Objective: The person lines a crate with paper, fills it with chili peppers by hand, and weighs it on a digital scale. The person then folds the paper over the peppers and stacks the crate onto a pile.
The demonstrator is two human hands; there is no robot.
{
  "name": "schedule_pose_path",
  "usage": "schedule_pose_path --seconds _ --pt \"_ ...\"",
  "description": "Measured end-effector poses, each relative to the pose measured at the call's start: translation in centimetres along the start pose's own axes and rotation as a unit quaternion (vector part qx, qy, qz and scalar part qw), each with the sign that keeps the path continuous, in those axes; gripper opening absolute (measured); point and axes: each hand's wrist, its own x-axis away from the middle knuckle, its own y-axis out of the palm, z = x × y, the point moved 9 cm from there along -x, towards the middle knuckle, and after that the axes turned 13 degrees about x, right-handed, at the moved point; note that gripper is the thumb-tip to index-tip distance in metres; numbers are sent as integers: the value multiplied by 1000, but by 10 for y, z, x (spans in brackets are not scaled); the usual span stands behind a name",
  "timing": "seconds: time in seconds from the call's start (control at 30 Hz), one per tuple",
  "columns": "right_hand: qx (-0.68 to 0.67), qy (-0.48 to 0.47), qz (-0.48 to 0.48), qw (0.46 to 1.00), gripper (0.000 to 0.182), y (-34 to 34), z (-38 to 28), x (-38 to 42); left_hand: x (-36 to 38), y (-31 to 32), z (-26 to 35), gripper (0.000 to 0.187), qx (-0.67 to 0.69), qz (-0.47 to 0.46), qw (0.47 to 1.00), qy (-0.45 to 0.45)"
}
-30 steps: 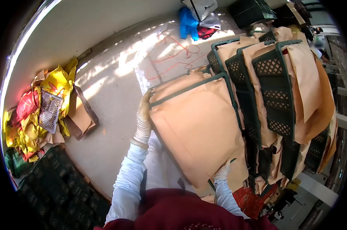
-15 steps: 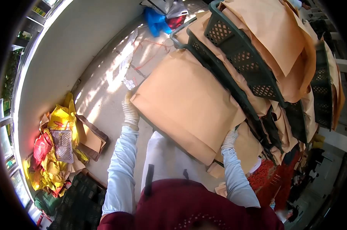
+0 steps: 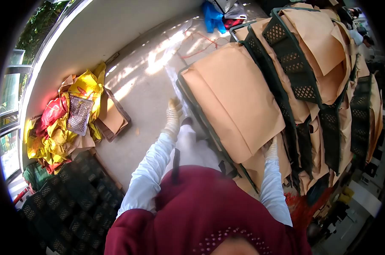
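A green plastic crate point(image 3: 205, 123) covered with brown paper point(image 3: 239, 97) stands in front of me, beside a stack of similar crates. My left hand point(image 3: 173, 117), in a pale striped glove, is in the air left of this crate. Its fingers are stretched out, apart from the crate rim, and hold nothing. My right hand point(image 3: 270, 148), gloved too, is at the lower right corner of the brown paper. Its fingertips are partly hidden there, so their grip does not show.
Stacked green crates with paper point(image 3: 294, 63) rise on the right. Yellow and red bags point(image 3: 56, 123) lie by the wall, near a small brown crate point(image 3: 111, 117). More dark crates point(image 3: 69, 204) stand at lower left. A blue bag point(image 3: 213, 17) lies at the back.
My left hand has let go of the paper-covered crate's left side and moved away from it. My right hand stays at the lower right corner. The view has shifted.
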Motion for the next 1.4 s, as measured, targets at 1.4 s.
schedule_pose_path --seconds 1.4 --pt "-23 274 272 922 35 -97 620 428 287 107 -360 26 -711 -622 325 -49"
